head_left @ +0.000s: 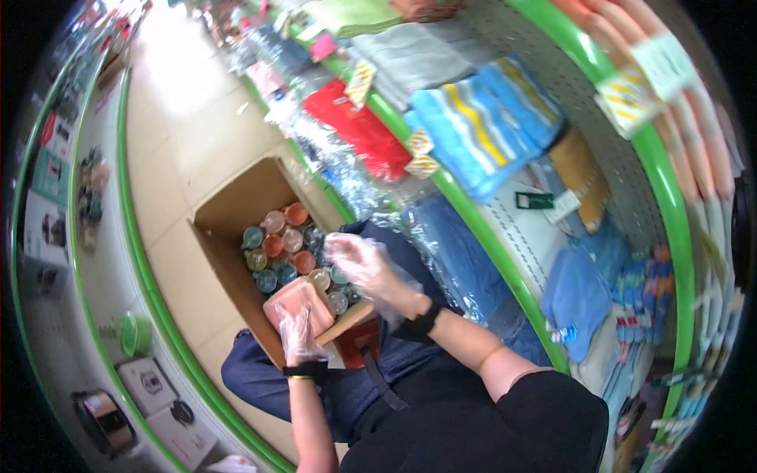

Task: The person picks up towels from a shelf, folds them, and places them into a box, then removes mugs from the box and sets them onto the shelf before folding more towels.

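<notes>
Two gloved hands over cardboard box [236, 206] of colored cups [273, 246]: left hand [298, 335] grips pink container [293, 299]; right hand [364, 268] hovers above cups, fingers curled, grasp unclear.

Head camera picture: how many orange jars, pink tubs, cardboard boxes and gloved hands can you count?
Orange jars: 3
Pink tub: 1
Cardboard box: 1
Gloved hands, left hand and right hand: 2
Total: 7
</notes>
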{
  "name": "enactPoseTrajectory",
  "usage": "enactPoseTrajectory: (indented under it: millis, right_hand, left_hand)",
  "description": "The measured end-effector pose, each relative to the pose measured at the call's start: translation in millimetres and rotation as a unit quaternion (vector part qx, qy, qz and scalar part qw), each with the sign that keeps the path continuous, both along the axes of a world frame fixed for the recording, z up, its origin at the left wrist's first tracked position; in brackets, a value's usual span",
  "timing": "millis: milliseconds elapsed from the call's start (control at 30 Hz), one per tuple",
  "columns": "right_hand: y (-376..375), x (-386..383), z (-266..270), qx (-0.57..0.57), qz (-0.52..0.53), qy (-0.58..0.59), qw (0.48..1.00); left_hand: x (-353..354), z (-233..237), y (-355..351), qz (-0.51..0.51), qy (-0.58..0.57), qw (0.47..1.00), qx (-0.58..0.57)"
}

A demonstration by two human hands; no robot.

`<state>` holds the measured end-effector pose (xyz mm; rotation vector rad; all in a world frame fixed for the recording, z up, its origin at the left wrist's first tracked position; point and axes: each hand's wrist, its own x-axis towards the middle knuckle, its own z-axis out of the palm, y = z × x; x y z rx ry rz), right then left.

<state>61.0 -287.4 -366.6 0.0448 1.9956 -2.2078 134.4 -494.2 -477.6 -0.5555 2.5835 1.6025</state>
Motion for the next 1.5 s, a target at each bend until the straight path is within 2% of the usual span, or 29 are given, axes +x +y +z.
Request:
enactPoseTrajectory:
  millis: [33,67,133,200,300,333,367,400,433,467,533,567,600,633,800,867,933,967,1000,1067,1100,1133,1167,1200,1267,1333,1400,1467,1500]
  right_hand:
    - [14.1,10.2,16.6,-0.11,-0.053,0.059,0.991]
    - [32.4,26.8,68.3,-0.109,-0.077,0.023,0.991]
    - [74.6,44.9,87.7,-0.136,-0.119,0.085,0.98]
    - [101.2,62.3,123.0,-0.097,-0.237,0.087,0.963]
    - [136.3,67.9,134.8,-0.154,-0.383,0.126,0.902]
    - [141.9,67.7,134.1,-0.2,-0.426,0.141,0.871]
    - [151.6,64.5,113.7,-0.204,-0.433,0.151,0.865]
    - [166.0,57.4,77.4,-0.032,-0.458,0.2,0.865]
    - [178.0,52.9,50.1,0.143,-0.47,0.238,0.838]
    - [185.6,51.3,40.6,0.057,-0.421,0.176,0.888]
    - [175.7,33.6,35.7,-0.189,-0.42,0.187,0.868]
    - [177.4,31.2,42.2,-0.191,-0.428,0.188,0.863]
    - [176.6,33.0,69.1,-0.347,-0.341,0.129,0.864]
    - [179.0,32.6,85.8,-0.49,-0.243,0.068,0.834]
    - [181.9,18.4,101.9,-0.542,-0.296,-0.001,0.786]
    - [180.1,18.0,99.0,-0.543,-0.308,-0.006,0.781]
    - [177.0,21.3,85.6,-0.525,-0.312,0.01,0.791]
    - [161.8,24.5,94.5,-0.438,-0.405,0.013,0.802]
    - [145.6,41.0,114.3,-0.439,-0.407,0.011,0.801]
    - [114.8,79.6,158.5,-0.092,-0.432,0.089,0.893]
    - [110.0,96.6,166.9,-0.093,-0.436,0.088,0.891]
    - [110.0,115.2,173.5,0.112,-0.392,0.198,0.891]
    - [114.1,132.4,180.5,0.314,-0.326,0.295,0.842]
    - [120.6,149.3,190.0,0.317,-0.329,0.292,0.84]
    - [133.0,177.6,203.5,0.528,-0.231,0.32,0.752]
    - [135.5,191.9,195.5,0.548,-0.222,0.304,0.747]
    - [139.1,191.4,184.7,0.449,-0.24,0.251,0.823]
    - [138.8,172.2,170.4,0.414,-0.229,0.254,0.843]
    - [134.7,152.7,150.7,0.239,-0.287,0.246,0.894]
  left_hand:
    - [3.2,8.4,8.3,0.016,-0.042,0.997,0.06]
    - [5.0,23.9,20.0,0.031,-0.085,0.989,0.12]
    - [8.9,47.1,41.9,0.032,-0.069,0.967,0.245]
    - [8.0,54.0,56.7,0.028,-0.149,0.961,0.231]
    - [12.6,112.3,79.9,-0.045,-0.175,0.942,0.283]
    - [16.0,103.3,80.0,-0.056,-0.171,0.943,0.28]
    - [20.6,82.3,75.7,-0.116,-0.052,0.963,0.239]
    - [20.0,72.6,74.2,-0.172,0.068,0.963,0.196]
    - [15.5,95.2,74.9,-0.162,0.012,0.972,0.171]
    - [13.7,90.0,61.2,-0.291,0.157,0.942,-0.056]
    - [7.3,77.0,45.1,-0.179,0.063,0.964,0.186]
    - [7.5,77.1,37.1,-0.129,0.05,0.95,0.278]
    - [5.0,75.4,29.9,-0.147,0.075,0.979,0.123]
    - [6.4,76.9,23.8,-0.135,0.066,0.976,0.16]
    - [18.5,64.4,4.7,-0.082,0.064,0.922,0.372]
    - [27.1,79.5,11.2,-0.079,0.049,0.923,0.372]
    - [35.9,101.9,24.3,-0.049,-0.027,0.91,0.411]
    - [41.6,115.2,37.1,-0.039,-0.013,0.921,0.387]
    - [42.4,122.2,44.4,-0.04,-0.016,0.922,0.385]
    - [42.0,134.9,58.5,-0.175,0.046,0.939,0.291]
    - [40.9,147.2,69.3,-0.23,0.078,0.944,0.224]
    - [40.9,166.1,82.8,-0.235,0.076,0.943,0.223]
    - [42.4,187.4,98.9,-0.223,0.022,0.923,0.312]
    - [43.6,203.0,113.4,-0.208,-0.034,0.893,0.397]
    - [41.2,211.7,135.4,-0.242,-0.033,0.89,0.385]
    - [39.3,212.3,152.8,-0.339,-0.034,0.876,0.343]
    - [44.3,224.3,167.9,-0.376,-0.039,0.848,0.371]
    - [51.0,218.5,172.9,-0.371,-0.024,0.845,0.385]
    - [54.0,217.5,170.7,-0.363,-0.023,0.845,0.392]
